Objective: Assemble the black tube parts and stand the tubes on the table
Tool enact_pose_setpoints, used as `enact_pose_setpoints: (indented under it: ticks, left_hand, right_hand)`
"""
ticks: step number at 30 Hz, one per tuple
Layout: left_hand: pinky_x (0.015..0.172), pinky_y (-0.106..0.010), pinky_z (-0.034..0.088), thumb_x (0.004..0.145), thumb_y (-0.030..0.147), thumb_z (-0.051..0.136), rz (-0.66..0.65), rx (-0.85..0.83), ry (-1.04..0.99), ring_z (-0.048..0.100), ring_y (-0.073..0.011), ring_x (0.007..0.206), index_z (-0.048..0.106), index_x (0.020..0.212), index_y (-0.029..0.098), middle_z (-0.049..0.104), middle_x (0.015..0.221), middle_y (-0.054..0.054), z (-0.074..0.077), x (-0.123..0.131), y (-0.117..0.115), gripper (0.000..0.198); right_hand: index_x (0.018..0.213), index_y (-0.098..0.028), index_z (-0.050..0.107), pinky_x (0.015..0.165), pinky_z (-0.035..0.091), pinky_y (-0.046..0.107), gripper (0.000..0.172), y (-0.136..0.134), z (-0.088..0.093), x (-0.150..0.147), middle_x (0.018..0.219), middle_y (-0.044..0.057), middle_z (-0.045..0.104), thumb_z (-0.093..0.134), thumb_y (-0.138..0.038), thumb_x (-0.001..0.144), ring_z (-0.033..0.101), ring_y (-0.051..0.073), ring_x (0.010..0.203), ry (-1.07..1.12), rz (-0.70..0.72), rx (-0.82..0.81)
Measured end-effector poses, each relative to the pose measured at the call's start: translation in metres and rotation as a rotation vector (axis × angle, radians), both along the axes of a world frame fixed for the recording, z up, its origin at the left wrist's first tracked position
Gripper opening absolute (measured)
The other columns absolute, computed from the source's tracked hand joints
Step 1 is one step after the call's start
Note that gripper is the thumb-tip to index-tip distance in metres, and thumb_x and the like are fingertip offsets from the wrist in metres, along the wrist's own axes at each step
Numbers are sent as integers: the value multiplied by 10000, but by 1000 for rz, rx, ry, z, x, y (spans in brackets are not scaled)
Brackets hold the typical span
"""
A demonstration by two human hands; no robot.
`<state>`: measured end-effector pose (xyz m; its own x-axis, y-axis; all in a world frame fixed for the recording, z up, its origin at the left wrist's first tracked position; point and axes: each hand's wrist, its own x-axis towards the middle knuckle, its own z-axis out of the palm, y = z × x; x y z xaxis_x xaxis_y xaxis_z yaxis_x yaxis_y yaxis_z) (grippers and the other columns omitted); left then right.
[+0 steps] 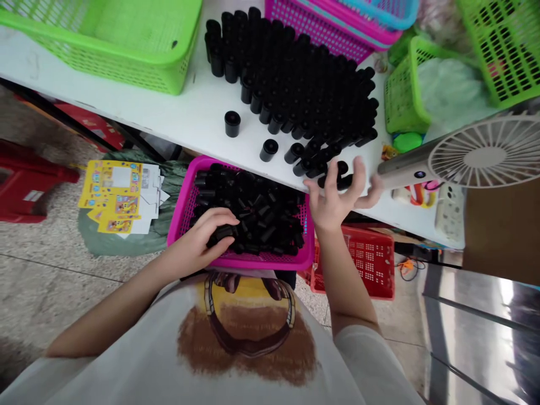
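Note:
Rows of upright black plastic canisters (304,84) crowd the white table (177,121), with a few standing apart near its edge. A magenta plastic basket (253,259) below the table edge holds a loose heap of similar canisters (253,208). My left hand (202,239) is curled in that basket, its fingers closed over a black canister (223,233). My right hand (337,194) is at the table edge, fingers spread, right by a black canister lying there (343,181). It does not clearly grip it.
A green basket (118,45) and pink and blue baskets (320,22) sit along the table's far side. A white fan (485,154) juts in at right. A red basket (363,264), yellow printed cards (113,197) and a red stool (29,183) are on the floor.

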<state>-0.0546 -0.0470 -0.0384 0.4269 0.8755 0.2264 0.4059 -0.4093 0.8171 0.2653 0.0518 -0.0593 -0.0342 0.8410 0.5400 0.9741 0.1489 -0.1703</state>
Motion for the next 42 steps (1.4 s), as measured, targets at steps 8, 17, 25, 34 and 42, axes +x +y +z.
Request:
enact_pose_setpoints:
  ticks: [8, 17, 25, 34, 42]
  left_hand:
    - [949, -306, 544, 1007, 193, 650, 116, 20, -35, 629, -190, 1148, 553, 1293, 274, 596, 1244, -65, -5, -7, 3, 313]
    - [848, -260, 572, 1035, 209, 602, -8, -99, -1, 659, -182, 1130, 619, 1251, 268, 617, 1261, -73, 3, -6, 1, 224]
    - [1056, -371, 564, 1038, 272, 600, -3, -164, 0, 670, -208, 1185, 666, 1207, 235, 675, 1260, -90, 3, -7, 2, 185]
    - [1004, -371, 603, 940, 399, 770, 147, -436, -398, 703, -217, 1189, 568, 1272, 251, 728, 1231, -82, -19, 6, -5, 415]
    - [809, -308, 640, 826, 463, 862, 138, -729, -610, 703, -159, 891, 616, 1077, 206, 677, 1110, -56, -13, 28, -4, 435]
  right_hand:
    - [1228, -154, 757, 903, 456, 394, 309, -56, 3, -47, 1162, 140, 746, 622, -113, 954, 620, 273, 1143, -471, 956, -832]
    - [1250, -234, 671, 871, 614, 382, 292, -43, 11, -29, 1197, 88, 743, 686, -344, 981, 717, 220, 1029, 378, 677, -555]
    - [1106, -213, 745, 932, 590, 398, 190, -71, 2, -59, 1090, 100, 741, 754, -334, 960, 729, 245, 1024, 124, 785, -914]
    - [1283, -245, 697, 858, 648, 386, 366, -75, 11, -52, 1180, 90, 690, 753, -300, 925, 745, 205, 993, 719, 681, -1014]
    - [1124, -276, 733, 917, 657, 433, 473, -101, 16, -79, 1125, 69, 771, 796, -645, 836, 766, 238, 1002, 1279, 330, -630]
